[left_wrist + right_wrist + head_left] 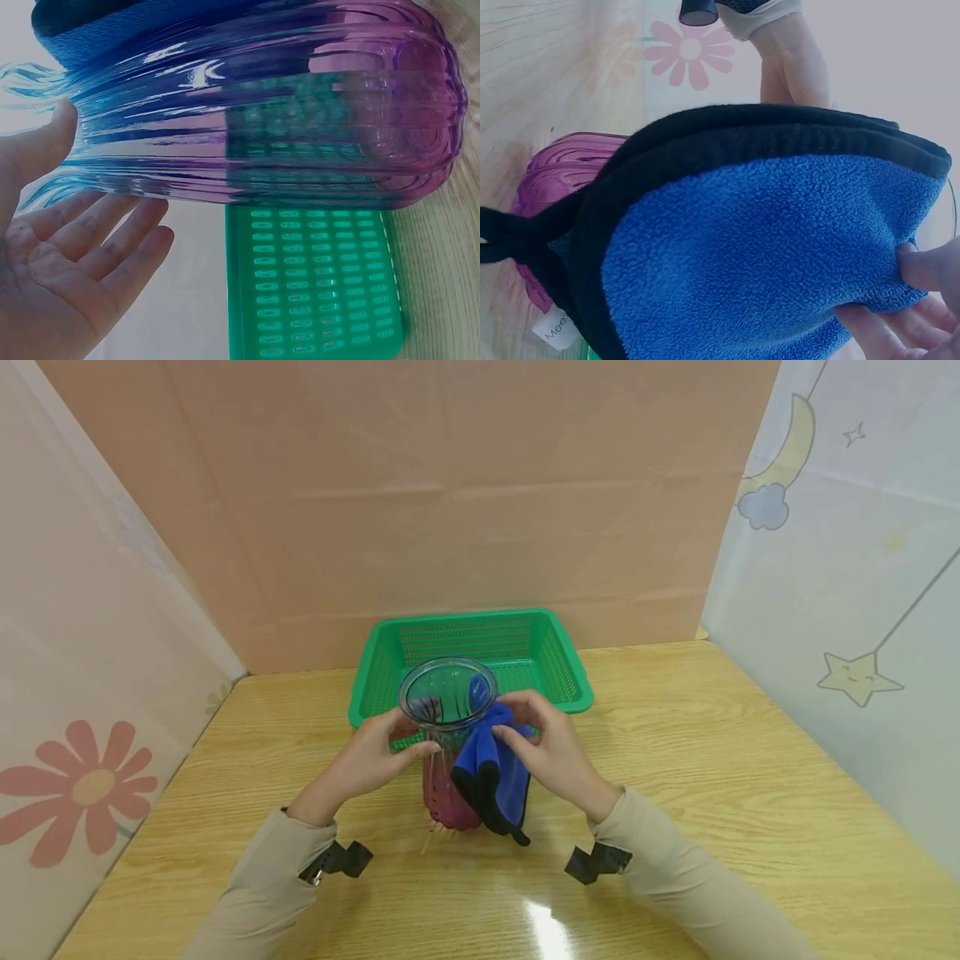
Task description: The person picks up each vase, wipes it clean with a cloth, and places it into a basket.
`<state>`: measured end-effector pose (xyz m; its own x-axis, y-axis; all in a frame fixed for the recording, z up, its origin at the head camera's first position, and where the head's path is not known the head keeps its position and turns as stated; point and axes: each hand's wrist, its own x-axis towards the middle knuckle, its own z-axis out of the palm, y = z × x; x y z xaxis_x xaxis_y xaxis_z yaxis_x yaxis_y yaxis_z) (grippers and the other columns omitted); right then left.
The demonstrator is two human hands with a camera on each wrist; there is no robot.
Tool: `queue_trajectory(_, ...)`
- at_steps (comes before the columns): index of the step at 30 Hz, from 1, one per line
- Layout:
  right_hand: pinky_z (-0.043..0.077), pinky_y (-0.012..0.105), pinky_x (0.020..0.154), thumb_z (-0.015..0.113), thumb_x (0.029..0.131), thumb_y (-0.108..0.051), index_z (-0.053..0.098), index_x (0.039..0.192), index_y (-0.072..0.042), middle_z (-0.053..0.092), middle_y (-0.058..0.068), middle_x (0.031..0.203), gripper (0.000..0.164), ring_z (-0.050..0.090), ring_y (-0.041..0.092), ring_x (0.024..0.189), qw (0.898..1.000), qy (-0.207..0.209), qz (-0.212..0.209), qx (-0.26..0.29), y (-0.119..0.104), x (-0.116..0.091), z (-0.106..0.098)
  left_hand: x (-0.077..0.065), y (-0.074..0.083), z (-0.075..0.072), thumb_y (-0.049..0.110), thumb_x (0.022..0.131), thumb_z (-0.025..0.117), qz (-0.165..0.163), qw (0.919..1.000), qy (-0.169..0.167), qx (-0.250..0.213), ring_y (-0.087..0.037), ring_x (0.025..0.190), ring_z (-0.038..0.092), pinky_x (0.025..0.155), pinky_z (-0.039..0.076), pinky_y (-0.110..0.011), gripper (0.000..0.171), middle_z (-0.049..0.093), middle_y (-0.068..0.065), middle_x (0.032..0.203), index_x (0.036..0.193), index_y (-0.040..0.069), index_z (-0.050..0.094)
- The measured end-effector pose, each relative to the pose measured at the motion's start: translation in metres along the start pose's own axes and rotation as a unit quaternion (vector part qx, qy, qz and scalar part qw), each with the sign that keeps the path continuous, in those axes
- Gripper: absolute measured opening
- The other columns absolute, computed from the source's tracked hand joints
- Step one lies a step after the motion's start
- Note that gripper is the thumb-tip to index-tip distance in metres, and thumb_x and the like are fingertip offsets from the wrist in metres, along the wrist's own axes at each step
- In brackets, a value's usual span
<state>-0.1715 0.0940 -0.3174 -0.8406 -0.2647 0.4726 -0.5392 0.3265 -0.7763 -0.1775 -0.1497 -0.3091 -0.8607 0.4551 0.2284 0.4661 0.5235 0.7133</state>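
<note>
Currently my feed shows the left hand [371,753] curled round the neck of the glass vase [441,781], which is upright at the middle of the table [690,760], just on the near side of the green basket [582,693]; I cannot tell whether its base touches down. On the right, the right hand [555,747] pinches the blue cloth [514,785] against or just beside the rim. I judge the wiping to be under way: grip and cloth are in place, but how much glass is already done I cannot make out, and setting both down is left
</note>
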Motion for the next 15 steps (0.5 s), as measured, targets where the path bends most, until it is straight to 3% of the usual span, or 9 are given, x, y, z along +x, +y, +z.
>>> queue_trajectory(8, 0.054, 0.019, 0.059, 0.064, 0.085, 0.0, 0.055, 0.114, -0.001, 0.063, 0.016, 0.103, 0.031, 0.064, 0.015, 0.089, 0.999, 0.024, -0.016, 0.042, -0.0008, 0.0029, -0.0022, -0.0004, 0.0006, -0.0005, 0.019, 0.086, 0.067, 0.003, 1.0, 0.002, -0.001, -0.033, 0.115, 0.059, 0.099, 0.048, -0.047, 0.053, 0.06, -0.016, 0.126, 0.133, 0.006, 0.047)
queue_trajectory(15, 0.054, 0.017, 0.075, 0.061, 0.084, 0.009, 0.052, 0.115, 0.006, 0.062, 0.022, 0.107, 0.032, 0.059, -0.003, 0.088, 0.995, 0.045, -0.025, 0.086, -0.0042, 0.0041, -0.0058, 0.0002, 0.0003, -0.0005, 0.019, 0.086, 0.067, 0.004, 1.0, 0.004, 0.005, -0.032, 0.113, 0.06, 0.098, 0.049, -0.046, 0.05, 0.061, -0.016, 0.124, 0.131, 0.005, 0.048)
